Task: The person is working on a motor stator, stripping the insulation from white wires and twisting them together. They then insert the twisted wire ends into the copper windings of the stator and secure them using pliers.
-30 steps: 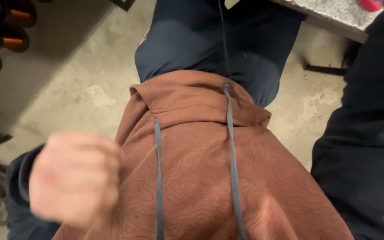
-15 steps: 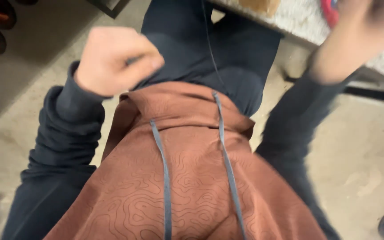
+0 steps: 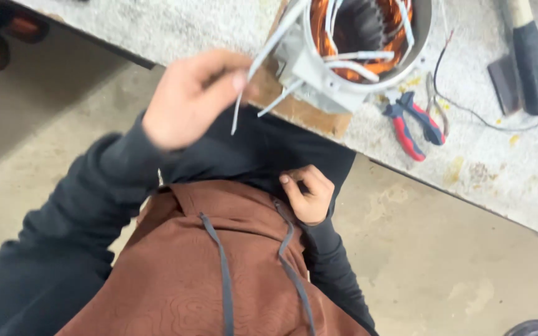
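- The stator (image 3: pixel 359 43) sits on a board (image 3: pixel 300 109) at the bench (image 3: pixel 499 168) edge, copper windings in place, white leads (image 3: pixel 263 59) hanging loose.
- My left hand (image 3: pixel 194 99) has its fingers pinched on one lead, so I judge the lead work unfinished.
- My right hand (image 3: pixel 309 193) rests curled at my hoodie (image 3: pixel 219 274), holding nothing.
- Pliers (image 3: pixel 415 121) and a hammer (image 3: pixel 527 56) lie beside the stator, untouched.
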